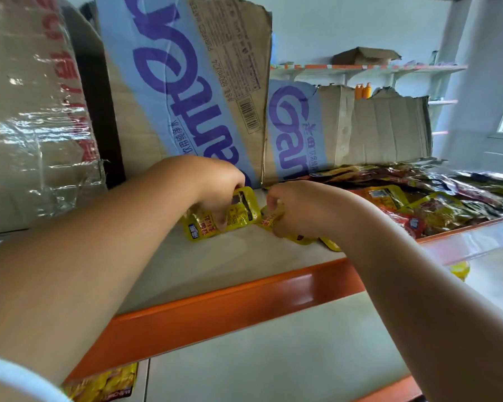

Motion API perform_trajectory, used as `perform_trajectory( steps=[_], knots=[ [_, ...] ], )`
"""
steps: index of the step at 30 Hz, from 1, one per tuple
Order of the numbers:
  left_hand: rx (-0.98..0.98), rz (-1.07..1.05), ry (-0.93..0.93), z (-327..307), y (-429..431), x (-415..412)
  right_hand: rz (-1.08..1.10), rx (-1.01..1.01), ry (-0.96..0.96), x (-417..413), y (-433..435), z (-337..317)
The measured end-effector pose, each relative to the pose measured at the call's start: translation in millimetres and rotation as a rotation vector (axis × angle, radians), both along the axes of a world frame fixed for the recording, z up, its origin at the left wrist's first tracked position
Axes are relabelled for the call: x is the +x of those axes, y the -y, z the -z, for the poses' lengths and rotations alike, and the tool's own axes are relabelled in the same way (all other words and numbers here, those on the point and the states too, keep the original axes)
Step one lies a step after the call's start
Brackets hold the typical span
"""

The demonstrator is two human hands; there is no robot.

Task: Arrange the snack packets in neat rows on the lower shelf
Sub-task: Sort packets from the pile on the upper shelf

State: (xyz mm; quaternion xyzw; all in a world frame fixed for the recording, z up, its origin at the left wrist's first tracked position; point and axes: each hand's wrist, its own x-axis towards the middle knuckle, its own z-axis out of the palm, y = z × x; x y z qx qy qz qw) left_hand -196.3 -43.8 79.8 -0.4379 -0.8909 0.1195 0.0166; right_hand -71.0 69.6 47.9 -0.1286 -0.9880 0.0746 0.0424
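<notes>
A: Head view, centre: our left grip (pixel 218 192) pinches a yellow packet (pixel 241 211) on the shelf (pixel 230 265); right grip (pixel 291 208) pinches the neighbouring packet (pixel 269 221).
B: Row being started, we judge. Next: square both edges, then draw from the heap (pixel 436 204), right.

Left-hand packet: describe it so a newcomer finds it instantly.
Find the tall cardboard box with the blue band and purple lettering; on the white shelf with the orange edge below it, the left hand pinches a small yellow foil packet. It is that shelf's leftmost packet; the right hand grips its yellow neighbours.
</notes>
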Motion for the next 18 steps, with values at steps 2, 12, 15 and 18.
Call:
perform_trajectory(
  steps=[2,12,15,18],
  knots=[
    [0.182,0.107,0.011,3.3,23.4,-2.0,-0.03,-0.01,-0.023,0.3,0.0,2.7],
    [0.313,-0.034,0.274,26.3,121.2,13.6,-0.087,0.105,0.056,1.8,2.0,-2.7],
    [0.367,-0.082,0.241,32.1,112.7,19.8,-0.117,0.124,0.048,-1.6,3.3,-1.9],
    [0.197,-0.135,0.261,36.0,102.7,23.0,-0.157,0.065,0.024,-7.9,6.6,2.0]
  ],
)
